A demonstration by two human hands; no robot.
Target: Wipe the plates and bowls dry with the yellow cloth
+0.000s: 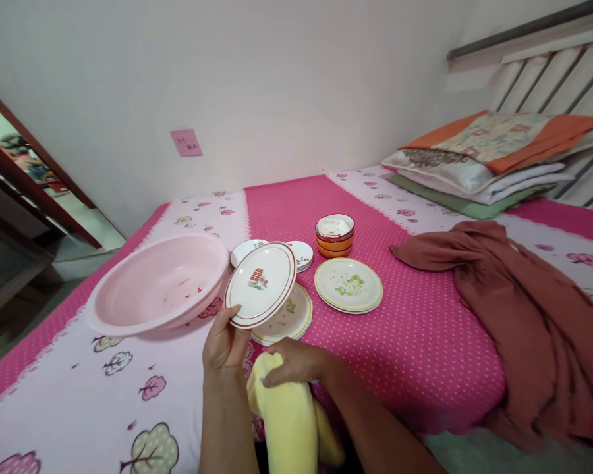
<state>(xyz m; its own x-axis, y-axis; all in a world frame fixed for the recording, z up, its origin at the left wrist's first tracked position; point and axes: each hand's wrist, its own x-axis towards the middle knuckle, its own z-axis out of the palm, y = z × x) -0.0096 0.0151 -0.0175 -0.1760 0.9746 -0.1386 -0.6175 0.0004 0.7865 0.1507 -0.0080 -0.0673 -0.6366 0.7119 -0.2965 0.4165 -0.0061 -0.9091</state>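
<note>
My left hand (223, 343) grips the lower rim of a white plate with a red border (261, 284), holding it tilted above the bed. My right hand (296, 361) is closed on a yellow cloth (286, 415) just below the plate. Under the raised plate lies a yellow-rimmed plate (291, 320). Another yellow-rimmed plate (348, 284) lies to its right. A stack of small white plates (301, 253) sits behind, partly hidden.
A pink plastic basin (158, 283) rests to the left on the pink patterned bedsheet (415, 342). Stacked orange and red bowls (335, 235) stand behind the plates. A rust-brown cloth (518, 316) lies heaped at right, folded bedding and pillows (484, 161) at the headboard.
</note>
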